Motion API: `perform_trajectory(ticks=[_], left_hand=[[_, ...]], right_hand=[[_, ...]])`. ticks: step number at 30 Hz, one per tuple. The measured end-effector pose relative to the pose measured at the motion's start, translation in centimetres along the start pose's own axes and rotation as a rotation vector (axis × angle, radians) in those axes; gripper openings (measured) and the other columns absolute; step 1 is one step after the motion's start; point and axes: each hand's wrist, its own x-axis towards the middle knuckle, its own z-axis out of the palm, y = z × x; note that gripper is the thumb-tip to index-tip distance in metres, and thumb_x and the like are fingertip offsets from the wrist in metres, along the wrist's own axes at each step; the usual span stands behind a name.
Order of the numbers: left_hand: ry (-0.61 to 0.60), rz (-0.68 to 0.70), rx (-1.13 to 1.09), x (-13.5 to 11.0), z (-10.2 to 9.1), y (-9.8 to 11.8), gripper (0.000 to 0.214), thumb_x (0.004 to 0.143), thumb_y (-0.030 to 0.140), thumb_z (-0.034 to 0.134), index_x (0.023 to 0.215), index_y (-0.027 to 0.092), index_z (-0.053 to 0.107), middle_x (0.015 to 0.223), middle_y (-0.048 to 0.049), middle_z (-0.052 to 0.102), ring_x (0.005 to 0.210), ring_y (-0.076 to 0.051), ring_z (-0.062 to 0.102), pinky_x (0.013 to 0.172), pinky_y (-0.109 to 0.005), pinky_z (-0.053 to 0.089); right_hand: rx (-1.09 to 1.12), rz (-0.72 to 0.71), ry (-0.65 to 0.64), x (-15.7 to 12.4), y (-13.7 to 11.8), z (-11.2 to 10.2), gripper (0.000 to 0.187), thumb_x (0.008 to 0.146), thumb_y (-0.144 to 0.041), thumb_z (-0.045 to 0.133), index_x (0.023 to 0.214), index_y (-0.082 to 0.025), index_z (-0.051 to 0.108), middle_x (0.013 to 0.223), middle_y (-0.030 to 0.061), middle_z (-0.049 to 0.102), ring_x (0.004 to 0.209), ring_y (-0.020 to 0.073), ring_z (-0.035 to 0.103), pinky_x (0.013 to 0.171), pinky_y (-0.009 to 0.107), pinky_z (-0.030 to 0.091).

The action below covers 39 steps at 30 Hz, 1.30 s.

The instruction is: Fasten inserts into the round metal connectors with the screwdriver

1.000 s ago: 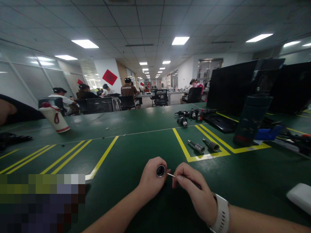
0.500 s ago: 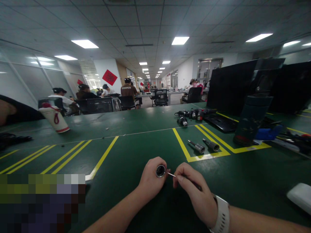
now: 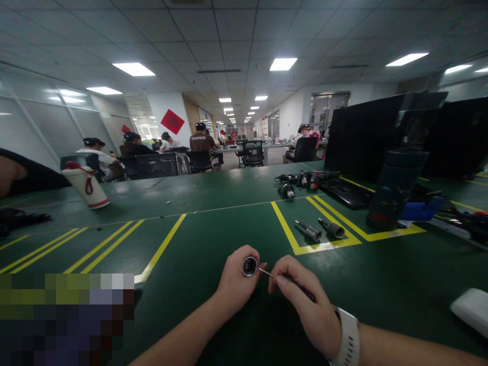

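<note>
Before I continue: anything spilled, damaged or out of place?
No spill or damage shows, though the left hand hides most of its metal part. Only a white scrap on the green tabletop, too small to identify, looks stray, lying by itself.

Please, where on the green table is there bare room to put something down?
The green tabletop is bare ahead of the left hand, between the nearest yellow tape strips, and between the white watch strap and the white rounded object. It is crowded around the dark cylindrical bottle and blue object.
</note>
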Motion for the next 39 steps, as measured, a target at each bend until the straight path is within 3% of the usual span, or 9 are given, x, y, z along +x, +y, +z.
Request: perform_trajectory(ticks=[19, 39], left_hand=[[0.082, -0.013, -0.01, -0.07, 0.06, 0.36, 0.017, 0.07, 0.021, 0.06, 0.058, 0.02, 0.047, 0.057, 0.0045, 0.049, 0.055, -0.014, 0.049, 0.051, -0.023, 0.039], [0.069, -0.003, -0.059, -0.04, 0.03, 0.26, 0.016, 0.067, 0.02, 0.06, 0.058, 0.02, 0.047, 0.056, 0.0045, 0.049, 0.055, -0.013, 0.049, 0.052, -0.023, 0.038]], right_hand=[[-0.021, -0.059, -0.035, -0.26, 0.03, 0.01, 0.02, 0.087, -0.019, 0.04, 0.073, -0.019, 0.054, 0.075, 0.0027, 0.051, 0.073, 0.0177, 0.051, 0.068, 0.031, 0.041], [0.005, -0.034, -0.029, -0.18, -0.15, 0.05, 0.02, 0.088, -0.019, 0.041, 0.075, -0.019, 0.056, 0.077, 0.0029, 0.052, 0.075, 0.0177, 0.052, 0.07, 0.031, 0.041]])
